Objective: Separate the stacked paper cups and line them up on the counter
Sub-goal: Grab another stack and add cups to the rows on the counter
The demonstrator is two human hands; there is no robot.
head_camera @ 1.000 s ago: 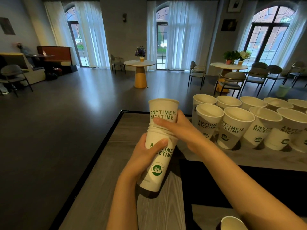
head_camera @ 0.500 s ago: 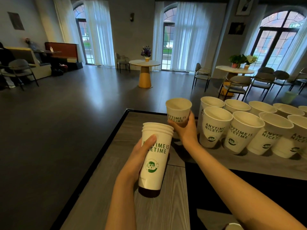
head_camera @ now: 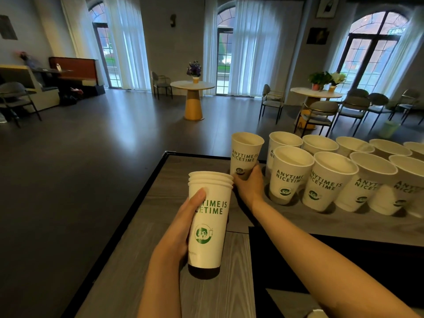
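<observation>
White paper cups printed in green crowd the counter, a grey wood-grain top with a black edge. The left hand wraps a stack of nested cups, thumb pressed across the lettering, and holds it upright near the counter's left side; several rims show at its top, though how many cups sit inside cannot be counted. The right hand grips a single cup low on its wall, upright, just left of the rows already set out. Whether that cup's base touches the counter cannot be told, since the fingers cover it. The rows stand in two lines running off to the right, cups close together, some touching; the nearest front cup stands just beside the right hand and hems it in on that side. The far-right cups are cut off by the frame. A black panel lies under the right forearm, and a pale rim at the bottom edge is too cropped to name. Beyond the counter spreads a dark floor with a round table bearing purple flowers, a second table with potted plants, grey chairs around it, and tall arched windows behind sheer curtains. At far left a bench and a chair sit in shadow, their details hard to make out.
</observation>
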